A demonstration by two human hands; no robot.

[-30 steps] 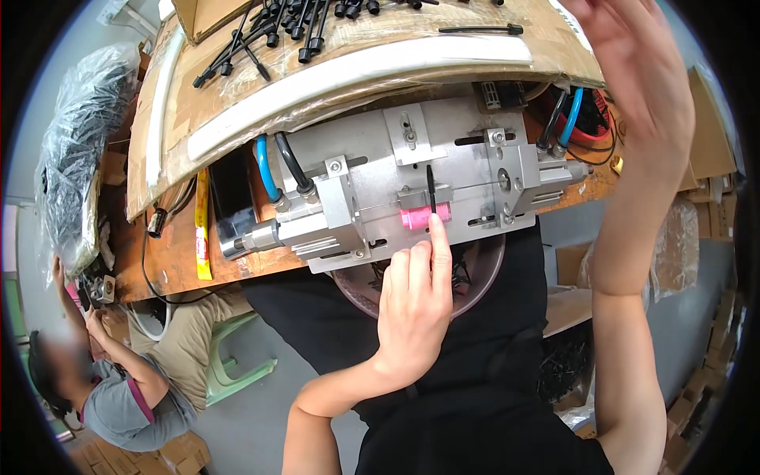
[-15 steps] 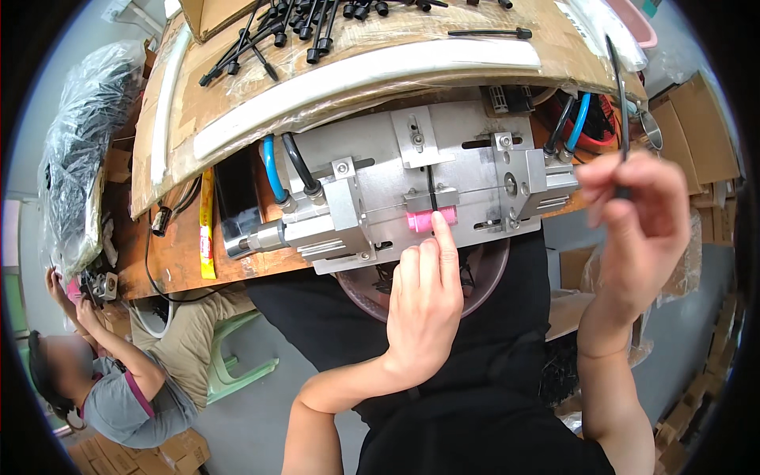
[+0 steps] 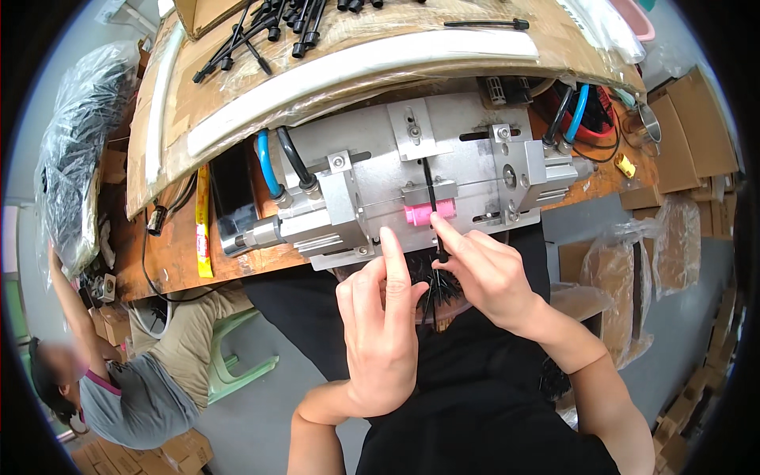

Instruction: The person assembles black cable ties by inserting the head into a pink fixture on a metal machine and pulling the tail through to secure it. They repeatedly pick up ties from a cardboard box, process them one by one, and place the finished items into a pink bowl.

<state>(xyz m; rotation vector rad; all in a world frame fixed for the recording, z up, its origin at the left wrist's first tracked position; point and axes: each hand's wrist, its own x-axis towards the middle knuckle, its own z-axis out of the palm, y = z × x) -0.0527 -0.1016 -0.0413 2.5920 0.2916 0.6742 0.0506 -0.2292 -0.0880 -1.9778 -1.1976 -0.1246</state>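
Likely positioning: right hand (image 3: 497,283) is touching slim black plastic rod (image 3: 430,182) over pink cylindrical block (image 3: 416,215) mid-frame, can't tell if pinching, left hand (image 3: 381,340) hanging fingers-apart, next needing straight alignment.

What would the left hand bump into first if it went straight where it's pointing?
Probably the silver metal plate, since the left hand points toward it. Its fingers may already be over the front edge; depth is unclear here.

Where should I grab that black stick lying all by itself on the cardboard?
Probably pinch the middle of the black stick from above: it lies flat on the cardboard, apart from the pile, with its slim shaft uncovered and its thicker end at the right.
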